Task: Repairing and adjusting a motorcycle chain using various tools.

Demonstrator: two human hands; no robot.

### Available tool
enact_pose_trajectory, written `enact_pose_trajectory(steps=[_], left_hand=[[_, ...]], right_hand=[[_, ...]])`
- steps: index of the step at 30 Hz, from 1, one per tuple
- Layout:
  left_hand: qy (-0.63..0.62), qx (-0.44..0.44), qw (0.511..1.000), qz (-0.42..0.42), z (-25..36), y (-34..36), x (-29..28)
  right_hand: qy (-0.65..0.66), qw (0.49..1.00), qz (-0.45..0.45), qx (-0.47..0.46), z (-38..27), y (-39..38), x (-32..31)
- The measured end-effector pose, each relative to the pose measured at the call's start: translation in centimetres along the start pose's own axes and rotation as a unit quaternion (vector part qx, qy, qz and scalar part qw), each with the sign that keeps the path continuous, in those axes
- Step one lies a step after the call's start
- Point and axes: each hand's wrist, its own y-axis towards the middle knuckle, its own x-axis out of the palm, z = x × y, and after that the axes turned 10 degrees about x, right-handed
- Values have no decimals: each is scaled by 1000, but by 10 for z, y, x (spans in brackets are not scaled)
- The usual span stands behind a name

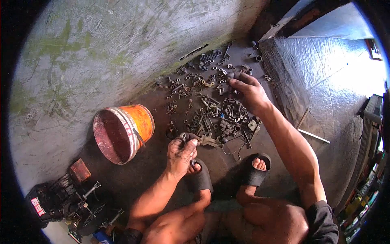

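My left hand is closed, thumb pressed to its fingers, in front of the near edge of a spread of metal hardware. Small ring-shaped metal parts that look like nuts show between its dirty fingers. My right hand reaches over the far right of the spread, thumb and fingertips drawn together in a pinch. Whatever is between those fingertips is too small and dark to name. Below it lies a dense pile of bolts. Looser groups of nuts and washers lie farther left, with a coil spring near the wall.
An orange and white bucket lies tipped on its side at left. Dark machine parts fill the lower left, beside a reddish block. A painted wall bounds the back left. Rods lie at right. My sandalled feet are close to the hardware.
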Motion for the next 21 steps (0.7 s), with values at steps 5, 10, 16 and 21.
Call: enact_pose_trajectory(steps=[5,10,16,21], left_hand=[[15,4,1000,-20,2,9,7],[-9,22,999,-28,11,11,27],[-26,37,999,-18,14,6,29],[-30,47,998,-18,13,5,27]], right_hand=[[261,927,-266,30,16,-50,1],[286,913,-288,52,21,-76,4],[261,921,-280,75,25,-88,14],[246,921,-291,76,26,-91,16]])
